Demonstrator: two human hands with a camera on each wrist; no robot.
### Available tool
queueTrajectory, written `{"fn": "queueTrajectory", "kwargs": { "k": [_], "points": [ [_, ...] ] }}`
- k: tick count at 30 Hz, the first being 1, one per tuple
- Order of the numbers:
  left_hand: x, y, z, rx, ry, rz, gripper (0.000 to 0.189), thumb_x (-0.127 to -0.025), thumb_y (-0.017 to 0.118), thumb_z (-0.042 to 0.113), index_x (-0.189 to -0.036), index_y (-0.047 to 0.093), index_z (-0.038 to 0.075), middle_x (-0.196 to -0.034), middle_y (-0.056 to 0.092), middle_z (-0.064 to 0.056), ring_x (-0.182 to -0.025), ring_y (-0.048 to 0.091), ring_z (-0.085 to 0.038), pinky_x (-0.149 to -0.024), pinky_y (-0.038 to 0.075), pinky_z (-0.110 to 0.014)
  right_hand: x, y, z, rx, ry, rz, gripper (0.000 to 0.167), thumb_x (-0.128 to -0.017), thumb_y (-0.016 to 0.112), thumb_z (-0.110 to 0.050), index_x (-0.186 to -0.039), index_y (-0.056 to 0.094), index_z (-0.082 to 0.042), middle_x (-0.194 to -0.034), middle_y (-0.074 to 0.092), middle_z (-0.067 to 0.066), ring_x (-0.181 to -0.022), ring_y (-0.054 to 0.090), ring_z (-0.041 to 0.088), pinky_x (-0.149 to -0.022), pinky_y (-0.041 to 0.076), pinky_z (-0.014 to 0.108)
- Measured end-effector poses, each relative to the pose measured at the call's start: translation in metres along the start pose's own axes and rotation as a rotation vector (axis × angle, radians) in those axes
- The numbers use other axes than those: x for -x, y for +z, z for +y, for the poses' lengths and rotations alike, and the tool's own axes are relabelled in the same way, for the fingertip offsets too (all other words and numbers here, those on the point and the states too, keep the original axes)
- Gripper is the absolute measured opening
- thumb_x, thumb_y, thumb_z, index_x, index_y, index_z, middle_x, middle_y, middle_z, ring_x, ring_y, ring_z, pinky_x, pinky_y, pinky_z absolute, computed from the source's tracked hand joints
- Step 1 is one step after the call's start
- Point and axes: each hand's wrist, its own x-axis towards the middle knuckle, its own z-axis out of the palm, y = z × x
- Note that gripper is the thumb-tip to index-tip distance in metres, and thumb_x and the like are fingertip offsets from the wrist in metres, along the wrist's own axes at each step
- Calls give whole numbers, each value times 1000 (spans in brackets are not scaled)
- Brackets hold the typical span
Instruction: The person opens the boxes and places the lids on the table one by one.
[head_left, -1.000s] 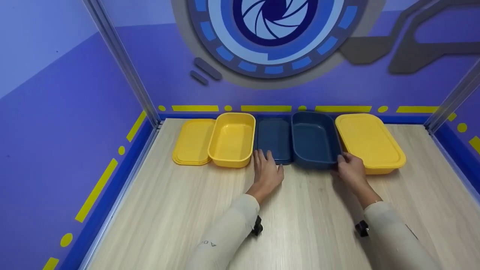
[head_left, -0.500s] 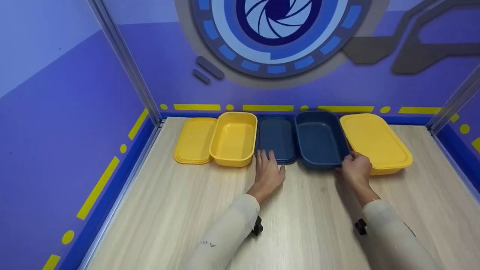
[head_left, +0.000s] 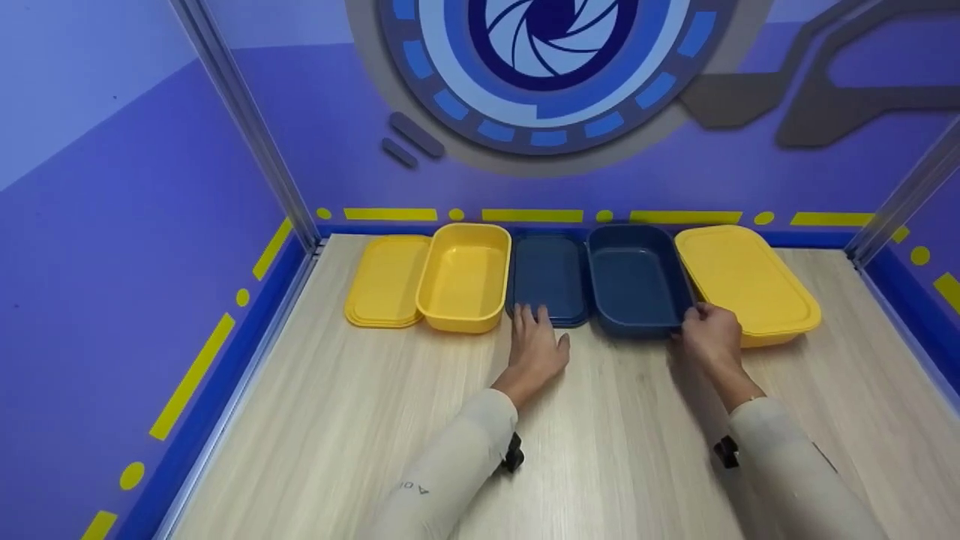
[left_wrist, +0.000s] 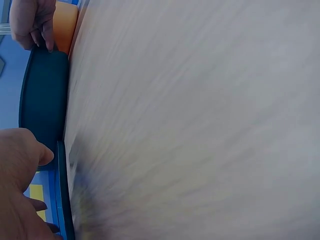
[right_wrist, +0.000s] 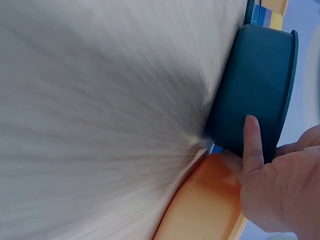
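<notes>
My left hand [head_left: 537, 349] lies with its fingertips on the front edge of a dark blue lid [head_left: 551, 274], which sits flat on the table. In the left wrist view that hand's fingers [left_wrist: 44, 155] reach along the lid's edge. Right of the lid stands an uncovered dark blue food container [head_left: 637, 277] with nothing in it. My right hand [head_left: 711, 334] grips this container at its front right corner. One finger [right_wrist: 252, 135] lies straight against the container's front wall in the right wrist view. A yellow container with its lid on [head_left: 746, 281] stands just to the right.
Left of the dark blue lid are an uncovered yellow container [head_left: 465, 277] and, beside it, a yellow lid [head_left: 386, 281]. All stand in one row along the blue back wall [head_left: 315, 150]. The pale wooden table [head_left: 337, 420] stretches toward the person in front of them.
The dark blue container has shifted slightly right with my right hand, and the lidded yellow container a little too. More of the dark blue lid shows. My left hand stays nearly in place.
</notes>
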Motion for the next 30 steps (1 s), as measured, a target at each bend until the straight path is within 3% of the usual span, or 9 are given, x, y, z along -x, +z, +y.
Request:
{"fn": "queueTrajectory", "kwargs": {
  "k": [3,6,10,15,18,22,30],
  "points": [
    [0,0,0,-4,-1,-7,69,-106,62,36,-160,42,-2,-168,34,-31,-164,24,-48,-134,29,-51,0,0,1,13,-6,-23,60,-114,35,-30,-162,36,7,-157,53,29,-127,64,33,-79,55,16],
    [0,-1,0,-1,-4,-16,69,-106,62,36,-160,42,-1,-168,34,-30,-164,24,-47,-134,29,-50,0,1,3,15,-19,-40,61,-115,36,-31,-162,35,7,-159,51,30,-129,61,34,-94,59,28],
    [1,0,-1,6,-10,-21,69,-105,64,36,-160,42,-1,-168,35,-29,-165,24,-46,-134,28,-49,0,2,5,16,-31,-65,62,-116,34,-35,-164,33,4,-164,46,28,-133,54,35,-113,52,46],
    [2,1,-3,2,-14,-32,71,-105,64,37,-161,41,1,-167,36,-28,-164,24,-45,-134,30,-48,-1,1,9,11,-18,-112,67,-116,32,-43,-167,28,-1,-165,45,27,-132,54,33,-105,58,42],
    [3,0,-3,-3,-15,-40,72,-106,63,38,-162,39,1,-167,36,-28,-164,24,-46,-134,30,-48,0,-1,11,8,-10,-136,69,-115,31,-48,-166,33,-2,-150,55,26,-124,58,31,-94,62,38],
    [3,0,-4,-4,-14,-42,72,-106,63,39,-163,39,1,-167,37,-28,-164,26,-46,-134,30,-48,0,-2,13,13,-8,-143,66,-114,31,-51,-156,47,-3,-120,59,15,-108,61,27,-80,62,33],
    [3,-5,-7,18,-14,-47,70,-106,64,38,-162,41,2,-168,38,-27,-164,28,-43,-134,30,-49,0,-1,15,30,-11,-128,61,-113,31,-54,-135,57,-3,-99,57,5,-91,60,21,-72,59,32]
  ]
}}
